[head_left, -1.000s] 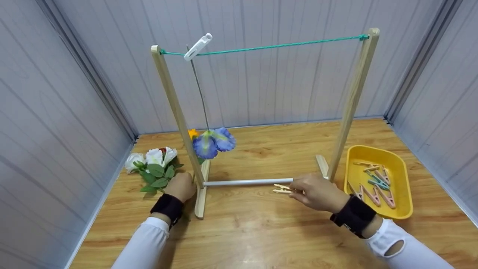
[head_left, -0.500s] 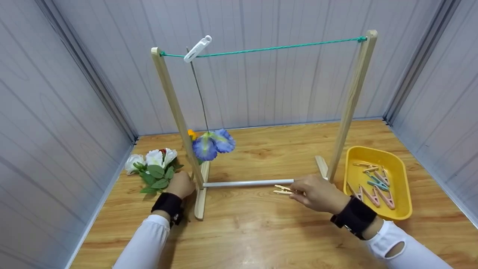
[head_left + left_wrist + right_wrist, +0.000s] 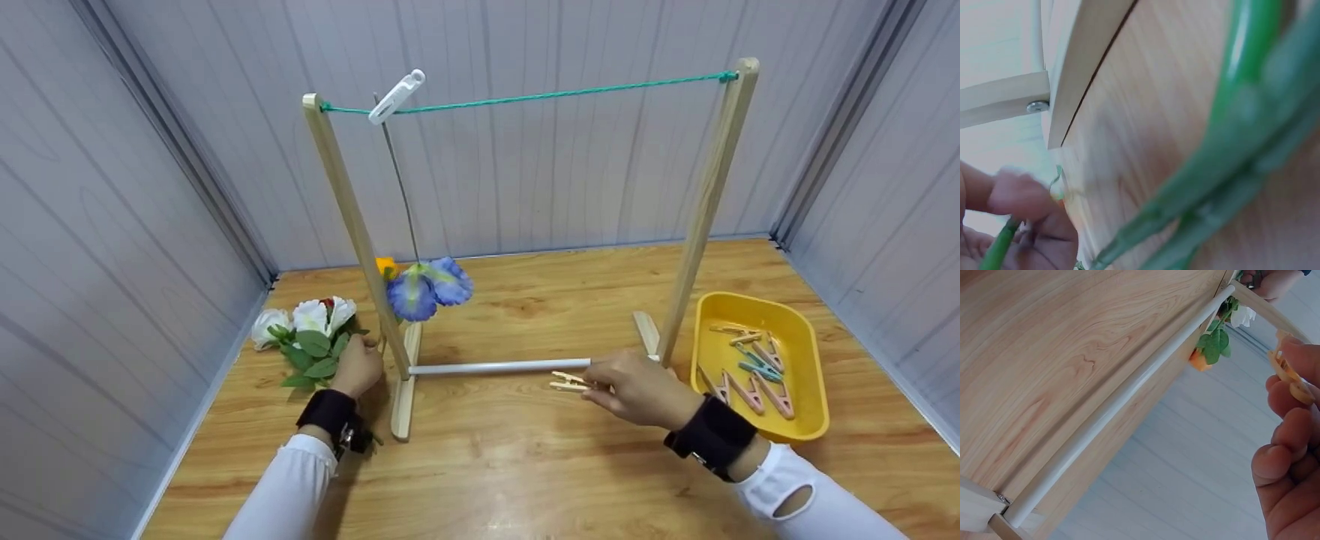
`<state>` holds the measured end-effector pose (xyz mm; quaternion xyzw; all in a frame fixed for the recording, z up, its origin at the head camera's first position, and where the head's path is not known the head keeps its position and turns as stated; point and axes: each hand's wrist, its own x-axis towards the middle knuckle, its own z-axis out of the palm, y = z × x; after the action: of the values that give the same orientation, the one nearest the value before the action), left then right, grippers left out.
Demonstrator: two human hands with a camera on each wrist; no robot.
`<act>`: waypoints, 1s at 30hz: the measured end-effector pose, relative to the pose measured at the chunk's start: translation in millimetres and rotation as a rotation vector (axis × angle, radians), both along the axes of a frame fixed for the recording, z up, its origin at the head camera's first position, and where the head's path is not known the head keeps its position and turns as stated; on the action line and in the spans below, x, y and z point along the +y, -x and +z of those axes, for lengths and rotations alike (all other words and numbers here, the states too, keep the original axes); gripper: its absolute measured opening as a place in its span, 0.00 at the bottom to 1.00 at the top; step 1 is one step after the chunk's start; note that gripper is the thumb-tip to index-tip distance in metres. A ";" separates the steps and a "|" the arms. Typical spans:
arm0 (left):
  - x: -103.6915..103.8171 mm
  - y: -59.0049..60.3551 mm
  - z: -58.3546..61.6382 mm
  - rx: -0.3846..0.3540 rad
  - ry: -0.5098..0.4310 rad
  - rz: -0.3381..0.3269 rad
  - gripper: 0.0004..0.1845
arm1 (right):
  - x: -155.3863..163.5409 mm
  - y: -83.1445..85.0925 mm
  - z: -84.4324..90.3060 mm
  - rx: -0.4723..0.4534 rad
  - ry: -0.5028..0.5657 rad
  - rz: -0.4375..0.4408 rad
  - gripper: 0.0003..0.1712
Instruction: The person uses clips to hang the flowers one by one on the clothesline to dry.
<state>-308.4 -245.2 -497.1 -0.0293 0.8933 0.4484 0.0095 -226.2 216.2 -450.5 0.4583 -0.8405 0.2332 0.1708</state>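
My left hand is beside the foot of the rack's left post, at the near edge of a bunch of artificial flowers with white blooms and green leaves. In the left wrist view its curled fingers hold a green flower stem; which bloom it belongs to is hidden. My right hand pinches a cream clothespin in front of the rack's white crossbar. That clothespin shows between thumb and finger in the right wrist view.
A green cord spans the two wooden posts. A white clothespin on it holds a blue flower hanging head down. An orange flower is behind the left post. Several clothespins lie in a yellow tray at right.
My left hand has shifted slightly left, away from the rack's left post and closer to the flower leaves. My right hand has stayed in place with its clothespin.
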 end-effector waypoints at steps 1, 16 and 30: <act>1.8 -3.5 2.8 0.015 0.008 0.004 0.27 | 0.1 0.1 -0.3 0.003 0.001 0.000 0.09; 3.8 -32.5 16.5 -0.013 -0.143 0.044 0.22 | 1.0 -0.5 -2.1 0.033 0.008 -0.014 0.09; -24.5 -43.2 42.7 0.097 -0.329 -0.232 0.21 | 1.7 -2.2 1.1 0.032 0.011 -0.005 0.09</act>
<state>-265.2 -269.7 -454.4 0.0977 0.8048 0.5850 0.0226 -224.0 217.9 -449.4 0.4591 -0.8374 0.2299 0.1874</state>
